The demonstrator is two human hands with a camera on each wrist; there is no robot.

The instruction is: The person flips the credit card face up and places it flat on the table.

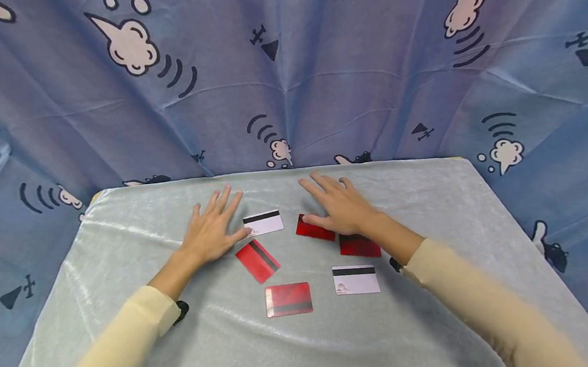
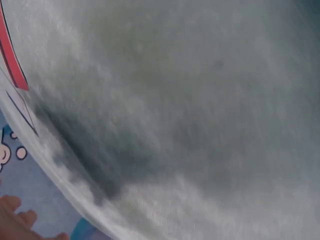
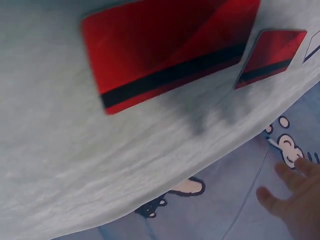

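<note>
Six cards lie on the pale velvet cloth (image 1: 121, 231) over the table. My left hand (image 1: 213, 227) lies flat with fingers spread, its thumb tip touching the corner of a white card with a black stripe (image 1: 263, 223). My right hand (image 1: 338, 206) also lies flat, its thumb resting on a red card (image 1: 315, 229). Another red card (image 1: 359, 246) sits beside my right wrist and fills the right wrist view (image 3: 165, 55). A tilted red card (image 1: 257, 260), a red card (image 1: 289, 299) and a second white card (image 1: 356, 279) lie nearer me.
A blue cartoon-print sheet (image 1: 286, 80) hangs behind and around the table. The table's far edge (image 1: 272, 172) runs just beyond my fingertips. Bare cloth stretches to the left, right and front of the cards.
</note>
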